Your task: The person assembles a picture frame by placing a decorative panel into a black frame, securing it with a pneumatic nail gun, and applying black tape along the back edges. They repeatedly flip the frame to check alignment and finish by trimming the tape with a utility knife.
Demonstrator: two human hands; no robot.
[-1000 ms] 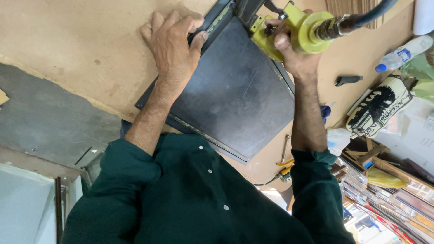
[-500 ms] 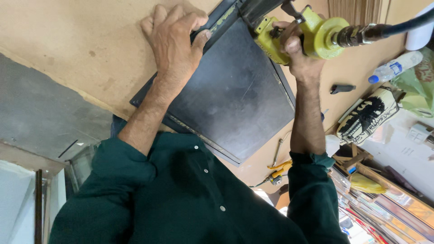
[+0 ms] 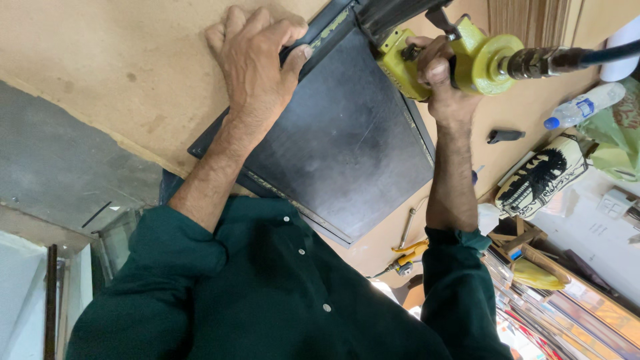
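A black rectangular frame backing [image 3: 347, 147] lies tilted on a brown fibreboard workbench [image 3: 100, 67]. My left hand [image 3: 257, 60] presses down on its upper left edge, fingers curled over the frame's rim. My right hand [image 3: 443, 80] grips a yellow pneumatic nailer [image 3: 480, 57] at the frame's upper right edge. The tool's dark nose points at the rim and a black air hose [image 3: 600, 53] runs off to the right. Both arms are in dark green sleeves.
On the bench to the right lie a clear plastic bottle with a blue cap [image 3: 583, 107], a small black piece [image 3: 503, 137], a black-and-white patterned pouch [image 3: 540, 180], a wrench [image 3: 407, 227] and yellow-handled pliers [image 3: 410, 250]. Stacked frames [image 3: 567, 313] fill the lower right.
Both hands keep their holds. The nailer has shifted slightly to the right along the frame's upper edge, and the view has moved a little.
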